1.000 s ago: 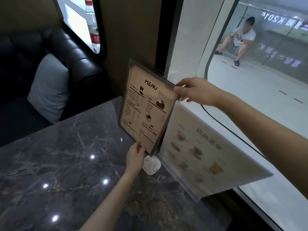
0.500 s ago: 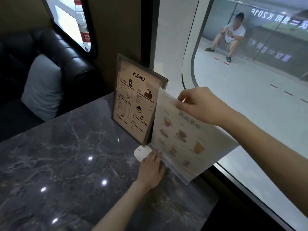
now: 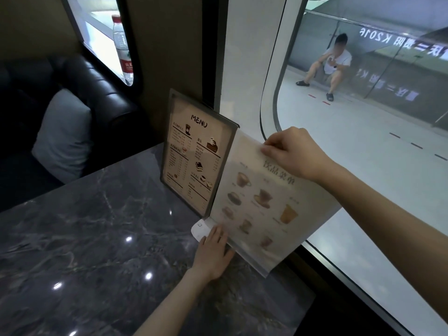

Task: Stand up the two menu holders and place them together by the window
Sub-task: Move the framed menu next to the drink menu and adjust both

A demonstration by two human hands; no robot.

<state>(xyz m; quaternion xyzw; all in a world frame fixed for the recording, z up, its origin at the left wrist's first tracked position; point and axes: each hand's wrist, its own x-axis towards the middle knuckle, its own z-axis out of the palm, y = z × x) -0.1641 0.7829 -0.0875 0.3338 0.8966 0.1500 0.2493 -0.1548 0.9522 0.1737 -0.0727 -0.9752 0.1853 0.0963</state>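
A big window (image 3: 363, 190) fills the right side, and a dark marble desk (image 3: 97, 238) lies on the near left with small light spots on it. Far left there is a black sofa (image 3: 97, 93) with a grey cushion (image 3: 63, 134), and a water bottle (image 3: 122, 47) stands on a sill above it.

At the far right edge of the desk, just beside the window, two menu holders stand close together. The framed menu holder (image 3: 194, 156) is upright, with a dark rim, a beige page, the word "MENU" and small pictures of cakes and drinks. The clear menu holder (image 3: 264, 204) stands to its right and overlaps its right edge; it is pale and glossy, with rows of cups on its page.

The right hand (image 3: 293, 151) pinches the top edge of the clear holder. The left hand (image 3: 213, 253) lies flat, fingers against its bottom edge, partly over a small white card (image 3: 200, 230).
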